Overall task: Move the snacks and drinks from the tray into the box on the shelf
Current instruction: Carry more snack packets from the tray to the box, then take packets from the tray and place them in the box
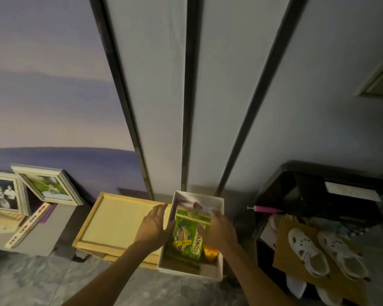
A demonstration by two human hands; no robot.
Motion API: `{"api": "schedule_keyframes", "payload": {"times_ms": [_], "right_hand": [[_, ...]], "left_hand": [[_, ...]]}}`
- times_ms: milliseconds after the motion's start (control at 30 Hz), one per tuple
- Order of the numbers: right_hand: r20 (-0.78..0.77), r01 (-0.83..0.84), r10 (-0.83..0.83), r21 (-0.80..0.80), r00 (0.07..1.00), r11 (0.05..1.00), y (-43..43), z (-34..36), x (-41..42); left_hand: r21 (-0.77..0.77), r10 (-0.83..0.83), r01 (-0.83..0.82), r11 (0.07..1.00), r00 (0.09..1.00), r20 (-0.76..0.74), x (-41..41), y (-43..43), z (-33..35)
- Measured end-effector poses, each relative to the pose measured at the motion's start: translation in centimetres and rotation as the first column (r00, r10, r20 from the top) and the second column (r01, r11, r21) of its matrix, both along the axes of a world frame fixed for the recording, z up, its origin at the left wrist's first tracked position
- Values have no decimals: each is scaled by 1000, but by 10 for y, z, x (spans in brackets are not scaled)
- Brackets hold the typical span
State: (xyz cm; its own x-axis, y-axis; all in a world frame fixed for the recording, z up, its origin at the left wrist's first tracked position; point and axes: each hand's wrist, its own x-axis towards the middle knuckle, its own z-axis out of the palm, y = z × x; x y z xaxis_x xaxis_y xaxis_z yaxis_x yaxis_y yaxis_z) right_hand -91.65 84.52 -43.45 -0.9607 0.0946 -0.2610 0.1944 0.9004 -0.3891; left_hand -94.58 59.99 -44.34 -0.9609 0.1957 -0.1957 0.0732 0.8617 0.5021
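White box [219, 267] right of wooden tray [111, 219], touching it. Inside box: green snack bag [187, 236] upright, orange packet [210, 253] near right corner, more items at far end, blurred. Left hand [153, 226] spread against box's left wall. Right hand [219, 231] fingers on bag's right edge; grip unclear.

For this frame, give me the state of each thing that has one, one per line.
Wooden tray: nothing on it.
White box: open, partly filled.
Green snack bag: in the box, propped upright.
Left hand: at the box's left wall.
Right hand: on the bag.
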Motion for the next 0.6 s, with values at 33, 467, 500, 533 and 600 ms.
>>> {"api": "schedule_keyframes", "payload": {"times_ms": [33,467,500,533,600], "right_hand": [[-35,-29,30,27,999,999,-4,13,-8],[-325,-284,300,97,897,954,-191,166,-100],[-337,-315,322,77,885,946,-215,174,-103],[-351,-353,352,65,868,933,-241,182,-105],[-365,-431,423,64,829,900,-293,196,-105]], "left_hand": [[-44,-9,6,999,998,-66,-5,-10,10],[-149,282,-369,918,867,-410,-3,-238,162],[-145,321,-412,899,848,-422,5,-259,170],[-139,358,-454,880,828,-432,13,-282,177],[-126,417,-525,842,781,-464,29,-327,188]]}}
